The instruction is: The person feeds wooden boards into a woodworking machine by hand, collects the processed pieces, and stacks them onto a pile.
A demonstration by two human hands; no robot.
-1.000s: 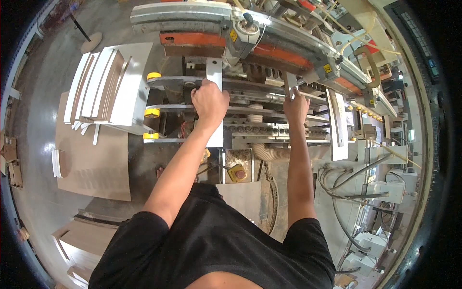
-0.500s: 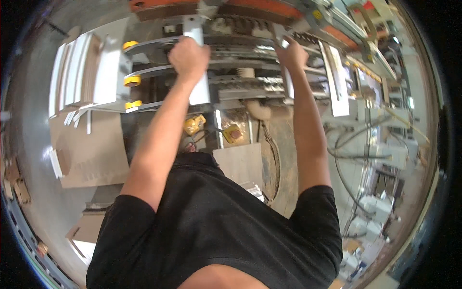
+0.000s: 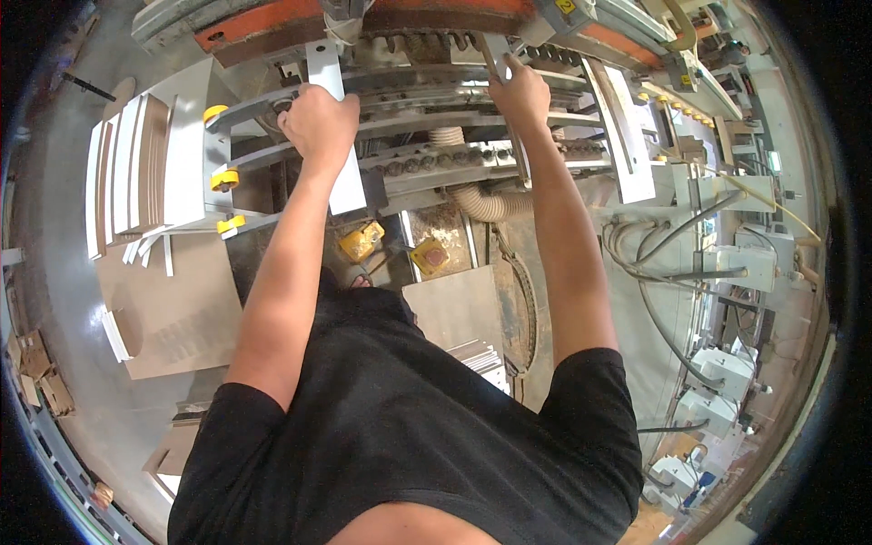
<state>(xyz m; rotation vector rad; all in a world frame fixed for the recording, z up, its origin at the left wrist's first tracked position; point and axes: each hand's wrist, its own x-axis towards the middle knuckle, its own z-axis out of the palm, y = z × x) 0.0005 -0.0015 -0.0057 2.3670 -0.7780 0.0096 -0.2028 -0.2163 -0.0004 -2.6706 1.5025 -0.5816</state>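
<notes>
Now both hands, left hand (image 3: 320,123) & right hand (image 3: 520,89), sit higher vs. before, gripping white panels (image 3: 338,136).

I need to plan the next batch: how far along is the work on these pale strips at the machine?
Done: nothing shows as finished. In hand: the left hand grips one upright pale strip on the machine's rails; the right hand holds a second strip. Left: a stack of pale boards stands beside the machine.

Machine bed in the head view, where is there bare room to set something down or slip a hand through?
Bare room: the grey board on the floor below the stacked white panels, and the smaller board right of the yellow pedals. Crowded: the metal rails between the left hand and right hand, and the hoses to the right.
</notes>
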